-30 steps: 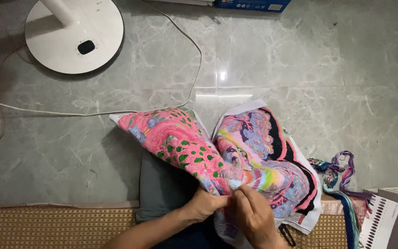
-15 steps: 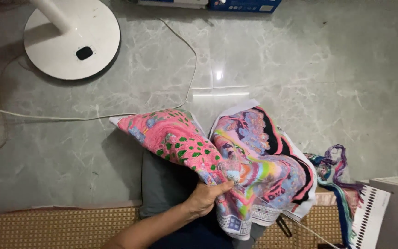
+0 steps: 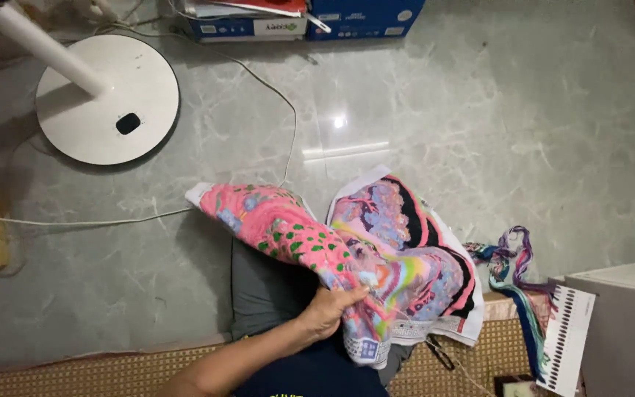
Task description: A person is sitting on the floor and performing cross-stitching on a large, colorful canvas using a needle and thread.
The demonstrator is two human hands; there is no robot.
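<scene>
One hand grips a colourful embroidered cloth over the lap, above a grey marble floor.

The left hand (image 3: 326, 310) is closed on a fold of the embroidered cloth (image 3: 376, 257), pinching it near the cloth's lower middle; the right hand is not seen in the picture. The cloth lies across the person's lap at the near edge of the floor (image 3: 479, 110), its pink part with green dots to the left. A bundle of coloured threads (image 3: 512, 261) lies just right of the cloth. A round white fan base (image 3: 108, 99) stands at the far left corner, and a white cable (image 3: 112, 220) runs across the floor there. Blue boxes (image 3: 310, 18) sit along the far edge.
</scene>
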